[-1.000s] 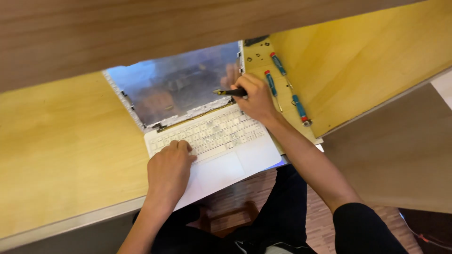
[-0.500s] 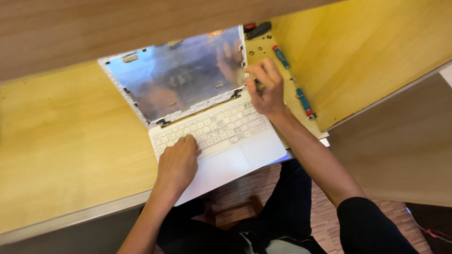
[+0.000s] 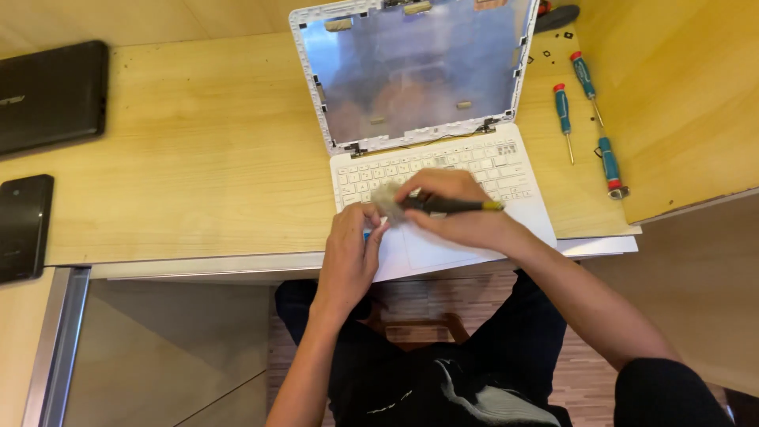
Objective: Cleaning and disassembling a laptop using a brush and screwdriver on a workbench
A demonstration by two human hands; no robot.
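Note:
A white laptop lies open on the wooden desk. Its screen panel is gone, so the bare silver inside of the lid shows. My right hand rests over the palm rest and grips a slim black tool with a yellow end, held level and pointing left. At the tool's tip sits a small pale grey wad. My left hand has curled fingers and pinches that wad at the laptop's front edge.
Three blue screwdrivers with red caps lie right of the laptop, beside small loose black parts. A black-handled tool lies at the top right. A black closed device and a black phone sit far left.
My right hand has come down with the tool from the lid's right hinge to the palm rest and met my left hand. The view has tilted down, so more of the desk shows.

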